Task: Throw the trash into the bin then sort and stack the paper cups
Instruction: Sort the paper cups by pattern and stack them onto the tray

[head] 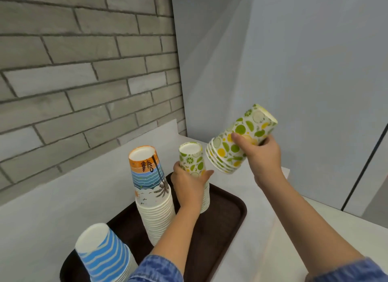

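Note:
Three upside-down stacks of paper cups stand on a dark brown tray (226, 216). The lime-print stack (192, 158) is farthest back, and my left hand (189, 184) grips it around the middle. A beach-print stack (150, 183) with an orange band stands to its left. A blue-striped stack (102, 254) is nearest me. My right hand (262, 155) holds a short nested bundle of lime-print cups (239, 141) in the air, tilted, to the right of and slightly above the lime-print stack, apart from it.
The tray lies on a white counter (52, 214) set in a corner. A grey brick wall (84, 71) rises behind on the left and a pale panel (294, 61) on the right. The counter's right edge drops off near my right forearm.

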### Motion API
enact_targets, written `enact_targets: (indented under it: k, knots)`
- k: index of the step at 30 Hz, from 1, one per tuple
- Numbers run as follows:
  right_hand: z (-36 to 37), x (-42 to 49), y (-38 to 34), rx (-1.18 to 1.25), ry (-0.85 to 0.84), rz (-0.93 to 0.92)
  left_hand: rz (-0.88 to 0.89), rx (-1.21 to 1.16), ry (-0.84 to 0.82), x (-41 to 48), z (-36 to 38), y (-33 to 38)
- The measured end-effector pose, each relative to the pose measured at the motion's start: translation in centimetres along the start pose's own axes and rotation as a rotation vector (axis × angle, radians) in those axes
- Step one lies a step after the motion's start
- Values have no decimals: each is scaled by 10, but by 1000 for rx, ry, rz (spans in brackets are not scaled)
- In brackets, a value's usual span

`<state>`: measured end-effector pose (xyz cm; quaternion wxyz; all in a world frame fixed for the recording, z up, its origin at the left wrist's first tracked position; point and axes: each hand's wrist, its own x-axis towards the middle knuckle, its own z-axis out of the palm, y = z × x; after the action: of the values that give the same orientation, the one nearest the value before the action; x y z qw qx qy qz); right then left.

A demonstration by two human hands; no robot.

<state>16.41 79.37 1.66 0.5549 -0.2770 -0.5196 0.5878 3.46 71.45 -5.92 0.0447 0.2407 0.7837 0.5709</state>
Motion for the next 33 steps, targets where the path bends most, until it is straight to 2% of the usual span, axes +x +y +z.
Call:
enact_targets:
  k: [7,13,18,26,33]
  knots:
    - [66,18,-26,-221,-153,-170,32,86,-40,-35,-4,-5]
    - [84,17,10,-483,-305,-86,114,54,-102,-103,-20,-37]
    - [72,2,51,-619,-416,-34,131,201,-256,-127,-39,-76]
    - [67,-5,69,-624,-453,-21,126,266,-309,-128,-47,-95]
    - [69,-2,68,-626,-482,-2,190,279,-275,-128,-52,-93]
